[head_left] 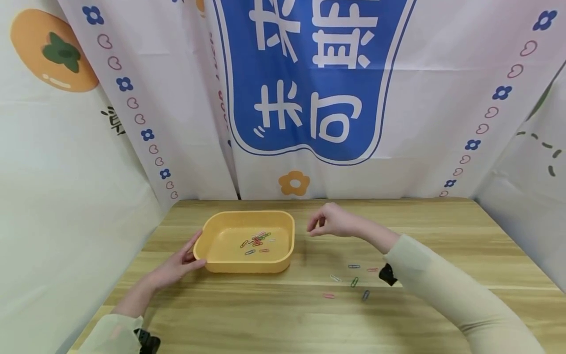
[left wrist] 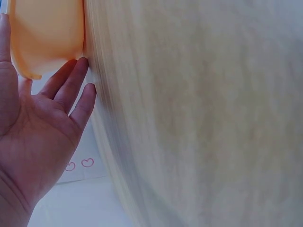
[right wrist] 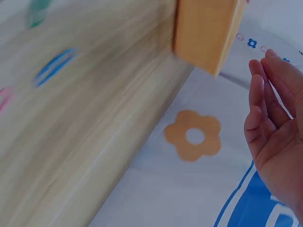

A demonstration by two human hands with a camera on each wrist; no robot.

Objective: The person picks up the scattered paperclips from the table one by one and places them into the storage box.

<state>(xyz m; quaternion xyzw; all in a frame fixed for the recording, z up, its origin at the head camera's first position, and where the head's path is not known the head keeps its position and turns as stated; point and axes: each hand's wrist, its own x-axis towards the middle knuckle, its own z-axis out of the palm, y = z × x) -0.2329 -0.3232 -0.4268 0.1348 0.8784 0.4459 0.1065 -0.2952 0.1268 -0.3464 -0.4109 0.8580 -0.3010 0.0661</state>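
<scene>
A shallow yellow tray [head_left: 247, 267] stands on the table with several coloured paper clips [head_left: 257, 239] lying in it. My left hand [head_left: 179, 265] holds the tray's left end, thumb toward the near corner and fingers against the end wall. The left wrist view shows this hand [left wrist: 42, 123] with its fingertips at the tray [left wrist: 45, 33]. My right hand [head_left: 333, 220] is raised just right of the tray, apart from it, thumb and fingers drawn together. In the right wrist view, no object shows at the fingertips of that hand [right wrist: 279, 109]; a small thing could be hidden.
Several loose paper clips lie on the table right of the tray, among them a green clip [head_left: 354, 282], a white clip [head_left: 335, 278] and a pink clip [head_left: 328, 296]. Behind the wooden table [head_left: 265, 314] hangs a printed white cloth [head_left: 420, 162].
</scene>
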